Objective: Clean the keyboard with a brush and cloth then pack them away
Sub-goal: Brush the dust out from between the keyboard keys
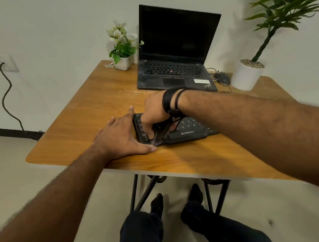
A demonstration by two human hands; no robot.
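Keyboard (187, 132) long axis left-right; right hand (154, 112) brushing left end.

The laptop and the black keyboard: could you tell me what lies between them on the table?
In the head view, only the right hand crosses between laptop and keyboard; otherwise bare table.
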